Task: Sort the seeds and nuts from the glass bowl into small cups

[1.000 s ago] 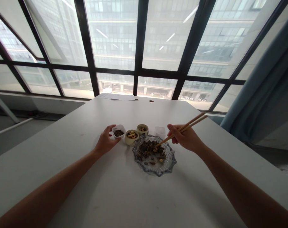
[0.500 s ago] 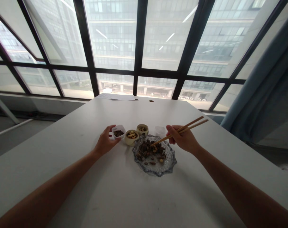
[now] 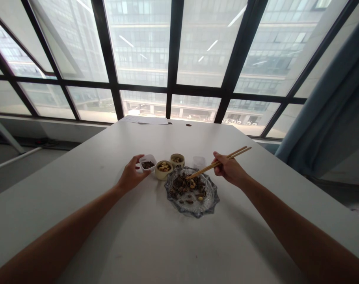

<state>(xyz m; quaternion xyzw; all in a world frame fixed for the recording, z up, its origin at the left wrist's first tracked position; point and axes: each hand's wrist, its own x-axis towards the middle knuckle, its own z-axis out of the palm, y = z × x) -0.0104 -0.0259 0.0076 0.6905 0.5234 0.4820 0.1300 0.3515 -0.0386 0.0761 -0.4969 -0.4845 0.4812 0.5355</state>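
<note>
My left hand [image 3: 132, 172] grips a small white plastic container [image 3: 144, 159] by its sides, with dark bits [image 3: 147, 165] in it. In my right hand [image 3: 229, 167] is a pair of chopsticks [image 3: 220, 161], their tips down among the dark pieces [image 3: 182, 187] in a scalloped glass bowl [image 3: 207, 213]. Those pieces look like seeds and shells, with a few paler nuts; I cannot make out each kind. Whether the tips pinch a piece is too small to tell. Right beside the container stands a cream cup [image 3: 160, 176] of pale nuts.
A second cream cup [image 3: 181, 164] with small contents stands behind the glass bowl. A clear plastic container [image 3: 199, 161] sits behind the bowl's right side. Papers [image 3: 146, 120] lie at the white table's [image 3: 114, 236] far edge, before large windows.
My right hand has shifted slightly right, and the chopsticks now lie at a flatter angle with their tips a little further left in the bowl. My left hand stays on the container.
</note>
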